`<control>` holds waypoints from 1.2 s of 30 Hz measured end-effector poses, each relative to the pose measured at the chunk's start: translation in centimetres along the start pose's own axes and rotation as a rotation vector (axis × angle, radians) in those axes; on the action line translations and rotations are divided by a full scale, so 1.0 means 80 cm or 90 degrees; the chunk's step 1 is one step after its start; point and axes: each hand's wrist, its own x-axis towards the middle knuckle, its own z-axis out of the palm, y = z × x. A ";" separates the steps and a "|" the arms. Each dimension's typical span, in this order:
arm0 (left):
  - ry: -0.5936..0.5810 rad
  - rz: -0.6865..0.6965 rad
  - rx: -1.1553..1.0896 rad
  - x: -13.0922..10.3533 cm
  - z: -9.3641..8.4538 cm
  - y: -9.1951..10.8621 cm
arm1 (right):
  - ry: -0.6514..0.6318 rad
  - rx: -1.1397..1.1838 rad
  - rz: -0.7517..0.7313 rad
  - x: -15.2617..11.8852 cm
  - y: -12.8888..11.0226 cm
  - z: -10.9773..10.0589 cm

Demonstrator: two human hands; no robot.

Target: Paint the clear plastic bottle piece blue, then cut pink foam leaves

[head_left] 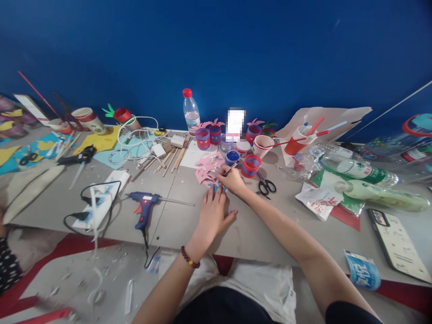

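Observation:
My right hand (233, 182) is closed round a dark pen (231, 168), over pink paper cutouts (202, 174). My left hand (213, 213) lies flat with its fingers stretched out, fingertips on a small blue paper piece (212, 185) at the cutouts' near edge. Just beyond the pen stand a jar of blue paint (232, 156) and a red-and-blue painted ring-like cup (251, 165). Black-handled scissors (267, 186) rest to the right of my right hand. Part of the blue piece is hidden under my fingers.
A blue glue gun (145, 204) and a power strip (101, 198) with cords lie left. Behind are wooden sticks (173, 155), a water bottle (191, 112) and painted cups (203, 139). Plastic bottles (367, 171) and a phone (400, 245) are right. Another person's sleeve (8, 258) shows far left.

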 end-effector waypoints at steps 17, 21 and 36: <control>-0.006 0.001 -0.001 0.000 -0.003 -0.003 | 0.003 -0.014 -0.025 -0.005 0.005 -0.004; 0.004 0.010 0.000 -0.001 0.000 -0.004 | 0.000 -0.017 -0.021 -0.006 0.004 -0.005; 0.001 0.021 0.026 -0.001 0.001 -0.003 | -0.007 -0.006 -0.018 -0.009 0.003 -0.006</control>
